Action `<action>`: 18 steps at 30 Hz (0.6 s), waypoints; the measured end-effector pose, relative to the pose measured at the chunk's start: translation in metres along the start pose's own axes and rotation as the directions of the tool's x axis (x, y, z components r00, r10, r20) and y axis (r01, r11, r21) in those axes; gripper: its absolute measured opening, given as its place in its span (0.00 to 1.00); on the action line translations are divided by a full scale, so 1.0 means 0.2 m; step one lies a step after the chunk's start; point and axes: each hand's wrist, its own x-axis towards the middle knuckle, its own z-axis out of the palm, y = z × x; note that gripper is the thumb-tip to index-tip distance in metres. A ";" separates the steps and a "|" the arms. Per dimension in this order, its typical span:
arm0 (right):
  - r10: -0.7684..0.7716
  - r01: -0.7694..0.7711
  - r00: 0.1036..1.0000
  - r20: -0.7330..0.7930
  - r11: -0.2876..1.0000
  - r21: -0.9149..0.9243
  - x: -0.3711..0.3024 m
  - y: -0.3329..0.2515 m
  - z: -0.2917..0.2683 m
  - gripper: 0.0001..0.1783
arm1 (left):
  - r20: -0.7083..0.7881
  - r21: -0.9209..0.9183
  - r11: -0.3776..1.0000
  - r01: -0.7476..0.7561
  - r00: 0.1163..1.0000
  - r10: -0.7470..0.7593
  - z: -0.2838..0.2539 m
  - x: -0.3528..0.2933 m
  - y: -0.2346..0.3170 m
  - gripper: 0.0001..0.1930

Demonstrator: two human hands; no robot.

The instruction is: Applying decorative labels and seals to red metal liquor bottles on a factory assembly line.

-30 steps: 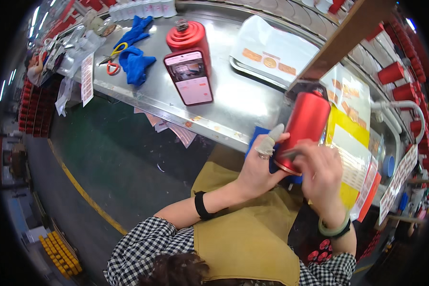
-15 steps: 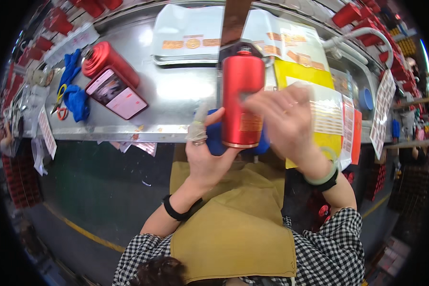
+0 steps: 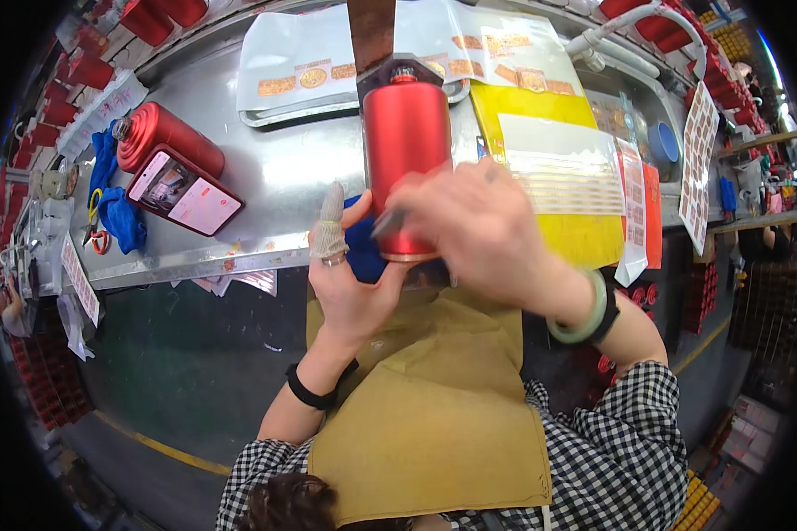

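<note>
And in comes the right hand [image 3: 478, 217], swept across from the bottle's right flank to its lower end, while the view has slid so bench things sit further left. Its fingers are curled and blurred, pinched on a small dark piece [image 3: 388, 223] that I can't make out. The red bottle [image 3: 407, 133] lies in front of the person, base toward the apron [image 3: 416, 416], neck up at the dark bracket [image 3: 374, 74] below a brown post [image 3: 372, 35], presumably so the bracket backs it up and the near end stays in easy reach. Down at that base, the left hand [image 3: 354, 296] has fingers spread and thumb by the rim, steadying it, I'd judge; how firmly it's closed I can't tell. A blue cloth [image 3: 361, 239] beside and partly behind the bottle likely spares its finish. Over left, a phone [image 3: 186, 190] leans on a second bottle [image 3: 164, 137], screen facing the person, probably to be glanced at. It's a shiny steel bench [image 3: 274, 177], with scissors [image 3: 100, 241] by more blue cloth [image 3: 122, 221], a sheet-covered tray [image 3: 283, 119] and a yellow folder [image 3: 549, 102] to the right. Beyond, red pieces crowd the racks, and a yellow line [image 3: 164, 449] crosses the dark floor [image 3: 186, 354].
</note>
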 end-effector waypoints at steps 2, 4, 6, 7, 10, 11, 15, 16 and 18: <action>0.037 -0.068 0.986 -0.162 0.979 -0.190 0.08 0.18 -0.02 0.13 | 0.035 0.014 1.000 0.027 0.999 -0.027 -0.02 0.01 0.00 0.52; -0.020 -0.022 0.990 -0.138 0.956 -0.292 0.06 0.18 -0.02 0.12 | 0.064 0.046 0.999 0.017 0.998 -0.020 -0.04 0.00 -0.01 0.51; -0.027 0.022 0.999 -0.042 0.993 -0.114 -0.03 0.00 0.01 0.09 | 0.097 0.024 1.000 -0.002 0.995 0.000 -0.03 0.02 -0.02 0.50; -0.129 0.129 0.992 0.015 0.991 -0.034 -0.04 -0.08 -0.02 0.09 | 0.097 -0.009 1.000 0.003 0.995 -0.002 -0.02 0.00 -0.03 0.49; 0.043 -0.045 0.996 -0.083 0.999 -0.023 0.01 0.03 0.01 0.09 | 0.115 -0.009 1.000 0.000 0.993 0.001 -0.04 0.00 -0.02 0.48; 0.066 -0.079 0.986 -0.153 0.994 -0.075 0.07 0.14 0.00 0.09 | 0.116 0.002 1.000 -0.009 0.993 0.009 -0.04 0.00 -0.03 0.48; -0.026 0.011 0.992 -0.121 0.993 -0.117 -0.02 0.09 0.02 0.08 | 0.166 0.003 1.000 0.006 0.986 -0.006 -0.05 0.00 -0.06 0.48; -0.098 0.096 0.990 -0.099 0.995 -0.029 -0.07 -0.02 0.03 0.09 | 0.171 -0.004 1.000 0.001 0.985 0.000 -0.03 0.02 -0.05 0.48; -0.022 0.018 0.999 0.039 0.993 0.121 -0.06 -0.08 -0.03 0.11 | 0.177 -0.141 0.988 0.065 0.983 -0.039 -0.03 0.00 -0.05 0.48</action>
